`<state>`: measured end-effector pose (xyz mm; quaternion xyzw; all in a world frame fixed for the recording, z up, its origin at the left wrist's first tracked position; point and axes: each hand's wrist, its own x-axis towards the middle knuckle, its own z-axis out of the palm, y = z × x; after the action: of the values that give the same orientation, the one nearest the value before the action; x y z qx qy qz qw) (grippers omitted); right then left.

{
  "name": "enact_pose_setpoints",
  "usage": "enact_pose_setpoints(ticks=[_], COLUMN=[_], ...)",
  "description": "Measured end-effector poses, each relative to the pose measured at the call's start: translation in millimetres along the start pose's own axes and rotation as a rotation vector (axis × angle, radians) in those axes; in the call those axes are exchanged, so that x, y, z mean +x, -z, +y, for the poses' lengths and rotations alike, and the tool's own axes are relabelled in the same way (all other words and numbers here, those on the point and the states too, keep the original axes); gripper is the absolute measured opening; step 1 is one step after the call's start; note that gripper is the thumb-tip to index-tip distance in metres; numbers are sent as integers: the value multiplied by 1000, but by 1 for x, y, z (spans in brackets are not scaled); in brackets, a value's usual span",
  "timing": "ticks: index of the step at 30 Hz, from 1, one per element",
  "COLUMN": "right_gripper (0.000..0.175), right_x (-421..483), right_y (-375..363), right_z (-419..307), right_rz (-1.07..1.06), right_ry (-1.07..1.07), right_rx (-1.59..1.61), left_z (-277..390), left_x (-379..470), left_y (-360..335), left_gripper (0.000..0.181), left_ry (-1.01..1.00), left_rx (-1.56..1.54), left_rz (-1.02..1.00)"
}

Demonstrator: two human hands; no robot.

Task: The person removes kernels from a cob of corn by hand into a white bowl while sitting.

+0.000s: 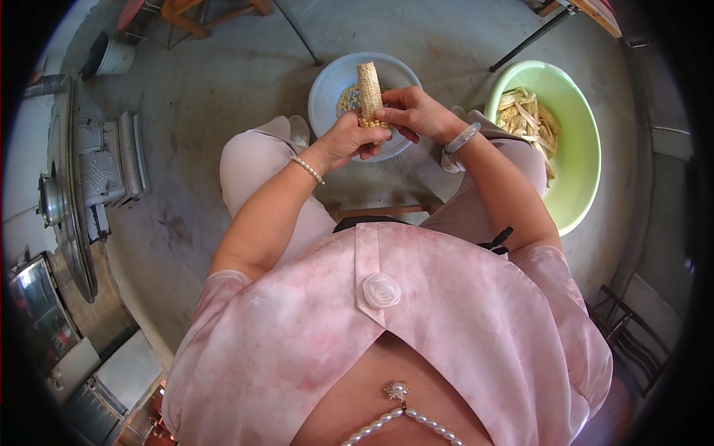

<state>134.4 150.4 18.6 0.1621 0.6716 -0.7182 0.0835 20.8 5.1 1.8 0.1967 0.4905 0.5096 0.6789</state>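
Note:
A dry corn cob (368,89) stands nearly upright between my hands, above a pale blue plastic basin (322,103). Its upper length is bare of kernels, while yellow kernels still ring the lower part. My left hand (351,136) is wrapped around the lower end and hides part of it. With thumb and fingers, my right hand (415,113) grips the cob's right side, just above the kernel rows. Loose corn kernels (348,100) lie in the basin, partly hidden behind the cob and hands.
A light green plastic tub (577,161) with dry corn husks (524,114) stands by my right knee. Thin metal table legs (527,42) reach the floor ahead. On the left are a metal stove (103,161) and a white bucket (117,59). A dark chair (627,329) is behind right.

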Motion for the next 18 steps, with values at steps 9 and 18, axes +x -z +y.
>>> enact_pose_setpoints(ticks=[9,18], right_gripper=[36,32], right_x=[1,2], right_y=[-7,1], right_z=[5,3], right_rz=[99,78], right_ry=[-9,-45], right_rx=[-121,21], left_z=[-10,-3], left_x=[3,4], left_y=[4,6], left_gripper=[21,27], left_ry=[-7,-14], left_rx=[172,71], left_rz=[-29,-10])
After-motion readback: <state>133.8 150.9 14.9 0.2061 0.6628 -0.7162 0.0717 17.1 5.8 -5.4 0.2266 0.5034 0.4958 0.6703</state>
